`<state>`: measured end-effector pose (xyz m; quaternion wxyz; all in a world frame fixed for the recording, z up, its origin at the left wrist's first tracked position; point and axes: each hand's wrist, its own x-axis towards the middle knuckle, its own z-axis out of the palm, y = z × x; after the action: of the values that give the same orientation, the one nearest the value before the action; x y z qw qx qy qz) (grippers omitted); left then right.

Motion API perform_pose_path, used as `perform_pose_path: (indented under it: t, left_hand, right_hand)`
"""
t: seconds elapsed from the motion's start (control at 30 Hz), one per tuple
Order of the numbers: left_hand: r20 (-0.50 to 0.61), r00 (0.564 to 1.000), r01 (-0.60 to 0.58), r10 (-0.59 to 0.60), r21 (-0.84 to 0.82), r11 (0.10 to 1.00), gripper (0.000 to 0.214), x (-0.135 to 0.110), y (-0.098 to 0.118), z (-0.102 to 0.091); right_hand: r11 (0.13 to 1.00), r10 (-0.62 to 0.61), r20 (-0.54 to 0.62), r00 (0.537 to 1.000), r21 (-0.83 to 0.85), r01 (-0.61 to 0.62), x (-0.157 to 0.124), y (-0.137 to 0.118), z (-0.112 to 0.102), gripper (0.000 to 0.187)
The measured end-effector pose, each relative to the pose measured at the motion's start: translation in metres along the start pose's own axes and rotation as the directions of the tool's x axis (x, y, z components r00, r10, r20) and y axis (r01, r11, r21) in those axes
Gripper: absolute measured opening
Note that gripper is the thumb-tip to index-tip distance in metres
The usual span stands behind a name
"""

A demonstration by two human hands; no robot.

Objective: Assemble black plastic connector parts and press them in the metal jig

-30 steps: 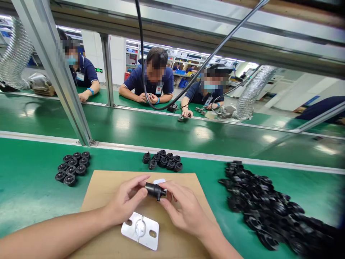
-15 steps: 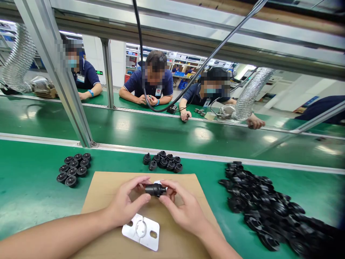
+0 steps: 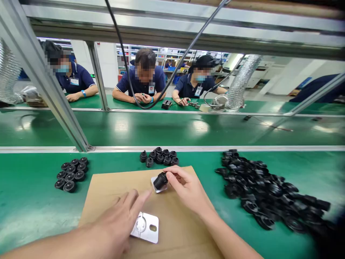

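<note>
My right hand (image 3: 185, 189) pinches a black cylindrical plastic part (image 3: 160, 181) between thumb and fingers, tilted just above a small silver plate (image 3: 155, 189) that it partly covers. Whether the part touches that plate I cannot tell. My left hand (image 3: 126, 212) is open, fingers stretched out, somewhat blurred, with nothing in it. It hovers over a larger silver metal plate (image 3: 152, 235) with a round recess and an oval hole, hiding its left side. Both plates lie on a brown cardboard sheet (image 3: 183, 237).
Several round black parts (image 3: 70, 175) stand in rows at left. Several black nozzle-topped parts (image 3: 159, 158) are grouped behind the cardboard. A large heap of black parts (image 3: 269, 194) covers the right. A metal post (image 3: 78, 133) rises at left; a black cable (image 3: 126, 72) hangs ahead. Co-workers sit opposite.
My left hand has let go of the black part and moved down and toward me. My right hand alone now holds it, turned from level to tilted. The view has shifted slightly.
</note>
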<state>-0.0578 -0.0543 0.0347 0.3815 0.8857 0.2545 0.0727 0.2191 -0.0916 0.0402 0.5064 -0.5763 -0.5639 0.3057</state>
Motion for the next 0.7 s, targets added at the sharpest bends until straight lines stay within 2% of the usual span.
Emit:
perform_pose_path:
  t: [0.07, 0.2, 0.37, 0.7]
  left_hand:
    - [-0.042, 0.998, -0.047, 0.046, -0.032, 0.998, 0.12, 0.001, -0.002, 0.008]
    - [-0.094, 0.991, -0.117, 0.098, -0.225, 0.967, 0.103, 0.026, -0.014, 0.021]
    - [-0.199, 0.964, -0.231, 0.175, -0.309, 0.923, 0.082, 0.043, -0.03, 0.022]
    - [-0.209, 0.975, -0.149, 0.07, -0.39, 0.909, 0.057, 0.038, -0.025, 0.015]
  right_hand:
    - [0.999, -0.038, -0.005, 0.999, -0.038, 0.037, 0.0, 0.0, 0.0, 0.029]
    - [0.977, -0.167, -0.011, 0.986, -0.132, 0.164, -0.003, -0.003, 0.001, 0.024]
    - [0.922, -0.328, 0.041, 0.944, -0.203, 0.329, -0.004, -0.006, 0.0, 0.019]
    - [0.918, -0.358, 0.11, 0.927, -0.142, 0.371, -0.008, -0.004, 0.013, 0.022]
